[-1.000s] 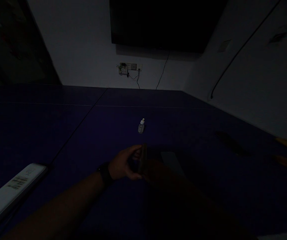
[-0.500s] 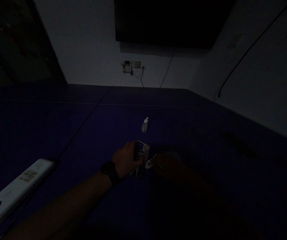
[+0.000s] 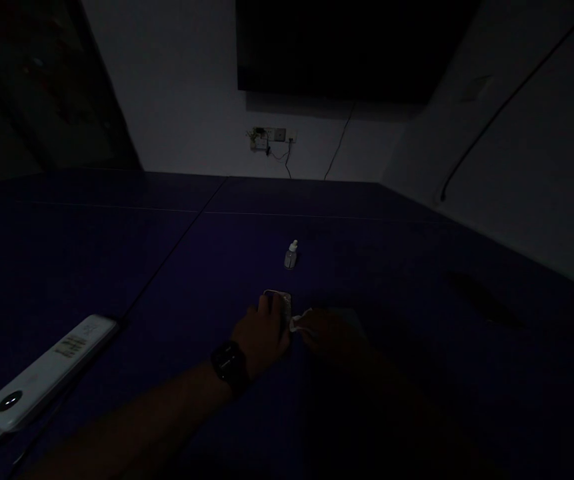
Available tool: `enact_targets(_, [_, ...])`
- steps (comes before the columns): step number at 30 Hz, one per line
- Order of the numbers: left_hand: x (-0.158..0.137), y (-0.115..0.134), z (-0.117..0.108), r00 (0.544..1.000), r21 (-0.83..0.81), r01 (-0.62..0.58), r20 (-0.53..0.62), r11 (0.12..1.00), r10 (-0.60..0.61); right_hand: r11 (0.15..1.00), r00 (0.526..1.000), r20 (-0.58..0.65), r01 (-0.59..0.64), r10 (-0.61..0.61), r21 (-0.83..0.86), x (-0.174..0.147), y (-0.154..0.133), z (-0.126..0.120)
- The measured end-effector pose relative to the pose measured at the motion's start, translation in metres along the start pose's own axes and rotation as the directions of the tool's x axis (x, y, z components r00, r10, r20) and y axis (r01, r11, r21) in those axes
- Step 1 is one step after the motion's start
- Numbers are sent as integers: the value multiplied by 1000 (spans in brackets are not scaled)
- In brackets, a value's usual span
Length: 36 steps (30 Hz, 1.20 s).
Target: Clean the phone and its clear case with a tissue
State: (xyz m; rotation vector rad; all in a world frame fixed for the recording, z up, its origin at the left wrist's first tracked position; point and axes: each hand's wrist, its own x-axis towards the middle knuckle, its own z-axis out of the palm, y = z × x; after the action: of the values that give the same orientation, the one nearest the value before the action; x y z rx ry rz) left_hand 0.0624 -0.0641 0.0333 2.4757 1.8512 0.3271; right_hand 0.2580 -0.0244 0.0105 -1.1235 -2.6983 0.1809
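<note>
A patterned phone case (image 3: 287,303) lies on the dark blue surface in front of me; I cannot tell whether a phone is inside. Most of it is hidden under my left hand (image 3: 261,333), whose fingers lie over it and grip it. On that wrist is a dark watch. My right hand (image 3: 324,330), deep in shadow, pinches a small white cloth or tissue (image 3: 299,321) against or just beside the case's right edge. Beyond both hands a small clear bottle (image 3: 290,259) with a white dropper cap stands upright.
A long white power strip (image 3: 51,373) with a lit round button lies at the left, its cable running away. A flat greyish thing (image 3: 351,319) lies partly behind my right hand. On the far wall are sockets (image 3: 269,135) and a large dark screen (image 3: 347,47).
My left hand has shifted its grip and now covers more of the phone case, which sits straighter. The white cloth stays pinched in my right hand. The camera view has moved slightly.
</note>
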Motion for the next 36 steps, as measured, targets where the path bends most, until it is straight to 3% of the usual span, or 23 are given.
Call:
enact_targets(4, [-9,11,-4,998,-2,-35,52,999,35,999,999,-35,36,-35,12,-1,9,7])
enact_targets(8, [-12,12,-15,993,24,-63,103,998,60,997,981,-187,67,-58,41,-3,15,9])
enact_targets(12, [-9,-2,-24,974,28,-214,83,977,211,986,957,-274,127,-95,104,-6,18,4])
enact_targets(16, [-4,-19,-14,954,-10,-300,4,954,300,963,968,-174,210,-181,168,-7,12,-2])
enact_targets(19, [-2,-29,1,932,-78,-363,-27,928,362,960,980,-68,197,-187,199,-9,5,-5])
enact_targets(22, [-1,-40,10,914,-133,-403,-21,905,404,964,983,-54,184,-177,192,-14,0,-9])
enact_targets(27, [4,-62,15,902,-214,-422,-3,881,431,970,972,-117,216,-203,114,-21,-2,-15])
enact_targets(32, [9,-75,28,898,-255,-432,-36,865,438,970,978,32,200,-206,135,-10,0,-10])
enact_targets(36, [8,-73,30,894,-221,-443,-39,869,446,960,956,104,263,-273,95,4,3,-4])
